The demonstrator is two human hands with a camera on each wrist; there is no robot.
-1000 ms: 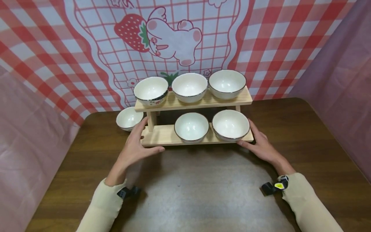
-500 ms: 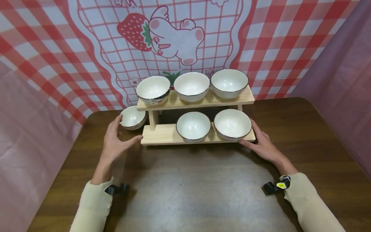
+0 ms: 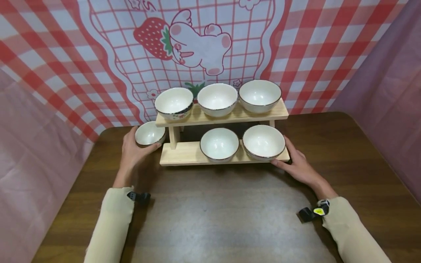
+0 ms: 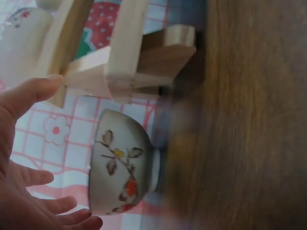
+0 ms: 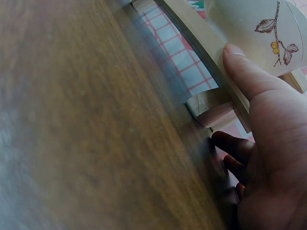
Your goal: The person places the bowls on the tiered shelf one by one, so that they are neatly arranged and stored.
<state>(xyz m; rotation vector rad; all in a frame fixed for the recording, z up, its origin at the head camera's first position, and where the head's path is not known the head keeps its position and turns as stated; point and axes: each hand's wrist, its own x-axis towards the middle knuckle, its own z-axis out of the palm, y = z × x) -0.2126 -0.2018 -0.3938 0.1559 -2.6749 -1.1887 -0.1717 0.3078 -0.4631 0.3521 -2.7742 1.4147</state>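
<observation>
My left hand [image 3: 132,152] reaches around a small white bowl [image 3: 150,133] on the table, left of a two-tier wooden rack [image 3: 180,152]. Its thumb and fingers are spread on either side of the bowl. In the left wrist view the bowl [image 4: 120,163] shows a painted branch with red flowers; the fingers are near its rim, and contact is unclear. My right hand [image 3: 297,166] grips the right end of the rack's lower board, thumb at the front edge. Beside that thumb a white bowl [image 3: 264,141] with a brown rim sits on the board.
Another bowl [image 3: 219,144] stands mid-board on the lower tier, with bare wood left of it. Three bowls line the upper tier: left [image 3: 174,102], middle [image 3: 217,98] and right [image 3: 260,95]. A checked cloth [image 3: 306,62] hangs close behind the rack.
My left hand has left the rack's left end, moved left, then forward around the small bowl. My right hand has stayed at the rack's right end.
</observation>
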